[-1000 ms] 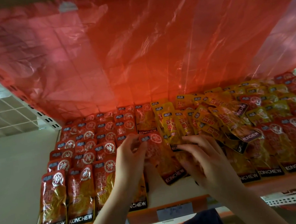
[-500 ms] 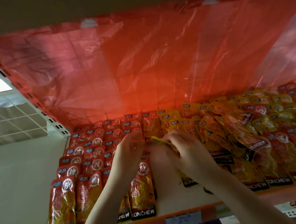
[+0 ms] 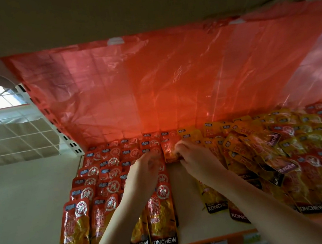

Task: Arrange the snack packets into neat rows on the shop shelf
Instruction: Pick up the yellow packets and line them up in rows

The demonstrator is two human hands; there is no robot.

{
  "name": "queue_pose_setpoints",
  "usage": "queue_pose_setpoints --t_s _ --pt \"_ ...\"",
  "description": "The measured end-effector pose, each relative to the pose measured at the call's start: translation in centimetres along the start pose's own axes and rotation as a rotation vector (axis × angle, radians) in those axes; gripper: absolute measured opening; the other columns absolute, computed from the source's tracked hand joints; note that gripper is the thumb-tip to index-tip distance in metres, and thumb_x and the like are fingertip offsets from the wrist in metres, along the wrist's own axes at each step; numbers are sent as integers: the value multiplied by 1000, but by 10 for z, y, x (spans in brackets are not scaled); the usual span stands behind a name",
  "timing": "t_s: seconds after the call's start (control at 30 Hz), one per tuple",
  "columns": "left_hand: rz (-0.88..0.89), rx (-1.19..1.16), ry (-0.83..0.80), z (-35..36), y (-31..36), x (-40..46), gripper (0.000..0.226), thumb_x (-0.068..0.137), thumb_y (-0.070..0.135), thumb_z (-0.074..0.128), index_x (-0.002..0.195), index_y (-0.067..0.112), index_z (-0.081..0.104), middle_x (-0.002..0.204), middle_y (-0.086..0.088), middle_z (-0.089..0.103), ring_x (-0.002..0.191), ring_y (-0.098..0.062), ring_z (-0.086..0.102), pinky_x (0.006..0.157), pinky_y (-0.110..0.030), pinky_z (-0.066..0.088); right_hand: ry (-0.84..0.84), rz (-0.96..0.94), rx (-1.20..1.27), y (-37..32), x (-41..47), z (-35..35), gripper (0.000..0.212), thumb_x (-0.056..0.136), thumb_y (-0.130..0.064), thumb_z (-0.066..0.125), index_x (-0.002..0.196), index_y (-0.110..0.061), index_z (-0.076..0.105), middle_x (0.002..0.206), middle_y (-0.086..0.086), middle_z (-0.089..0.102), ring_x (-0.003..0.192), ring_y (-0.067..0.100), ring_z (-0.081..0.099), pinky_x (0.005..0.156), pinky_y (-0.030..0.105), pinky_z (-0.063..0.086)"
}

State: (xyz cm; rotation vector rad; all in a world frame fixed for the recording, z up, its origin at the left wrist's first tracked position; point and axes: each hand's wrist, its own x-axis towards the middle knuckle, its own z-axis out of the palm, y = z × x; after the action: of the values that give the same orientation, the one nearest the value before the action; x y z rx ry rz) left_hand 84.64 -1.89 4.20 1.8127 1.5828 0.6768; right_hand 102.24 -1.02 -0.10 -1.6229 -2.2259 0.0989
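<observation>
Two hands at the back of a shelf of snack packets

Head view: a small glossy red foil snack packet (image 3: 169,150) lies at the frame centre, at the shelf's (image 3: 189,204) back. The right hand (image 3: 197,161) pinches its edge with curled fingers; the left hand (image 3: 145,170) reaches beside it, its grip unclear. Red packets lie in four rows at the left; yellow ones, too many to count, lie at the right.

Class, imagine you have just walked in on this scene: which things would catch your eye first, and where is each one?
A big red plastic sheet hangs across the back of the shelf. Below it, red snack packets lie in neat rows on the left, while yellow packets lie jumbled on the right. In the middle, the left hand and right hand reach to a red packet at the back.
</observation>
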Motion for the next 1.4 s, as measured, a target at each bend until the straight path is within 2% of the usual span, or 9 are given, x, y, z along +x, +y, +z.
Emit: queue_pose_setpoints --t_s 0.17,0.3,0.53,0.7,0.9,1.0,1.2,1.33,1.4 --pt "12 14 -20 2 -3 2 24 94 19 48 114 23 62 110 4 65 96 -8 57 81 -32 50 -111 -61 -104 -1 -7 -2 31 83 -19 65 112 -18 59 115 -3 53 103 17 55 82 34 50" --pt "27 4 -28 4 -5 3 23 95 18 48 112 23 62 106 6 64 93 -6 56 80 -30 50 -157 -91 -103 -2 -10 -8 38 89 -41 56 120 -19 57 121 -4 51 117 15 48 95 34 41" --pt "44 16 10 11 -7 5 22 94 15 50 110 22 63 103 5 66 91 -8 59 78 -30 51 -242 13 -95 -12 6 -10 51 98 -37 42 143 -14 31 151 1 24 139 19 23 108 37 29" --pt "94 47 64 15 -8 -3 21 94 18 50 109 25 63 101 11 64 89 -7 59 77 -32 52 -262 45 -176 -12 13 1 58 97 -32 44 146 -7 22 155 10 17 141 26 19 111 37 23" --pt "147 -9 58 16 -4 -10 21 92 14 52 105 24 65 94 10 66 83 -5 61 73 -32 53 -184 25 -148 -10 13 7 52 96 -25 48 142 -9 30 151 7 25 135 24 29 106 35 32" --pt "171 -23 1 23 1 -18 23 92 13 52 103 27 66 92 11 67 80 -8 61 70 -29 50 -43 41 -52 -12 1 -3 37 95 -20 47 132 -15 45 139 0 42 123 18 44 93 31 46" --pt "221 -49 -140 53 14 -35 22 90 11 57 106 22 67 97 9 68 90 -7 64 78 -28 52 224 127 92 14 -54 -43 22 90 -10 57 110 -12 64 110 -1 61 98 14 60 77 26 53" --pt "276 -24 -206 80 25 -46 18 91 14 57 104 20 68 91 10 66 82 -6 63 72 -22 51 250 180 123 37 -96 -58 18 90 -9 58 106 -11 65 104 -2 61 92 12 61 73 26 55" --pt "261 -7 -221 93 29 -50 16 91 16 57 101 20 68 86 9 65 79 -10 62 69 -24 49 233 194 141 44 -113 -59 18 90 -9 57 107 -11 65 105 -2 60 96 11 60 79 23 53"
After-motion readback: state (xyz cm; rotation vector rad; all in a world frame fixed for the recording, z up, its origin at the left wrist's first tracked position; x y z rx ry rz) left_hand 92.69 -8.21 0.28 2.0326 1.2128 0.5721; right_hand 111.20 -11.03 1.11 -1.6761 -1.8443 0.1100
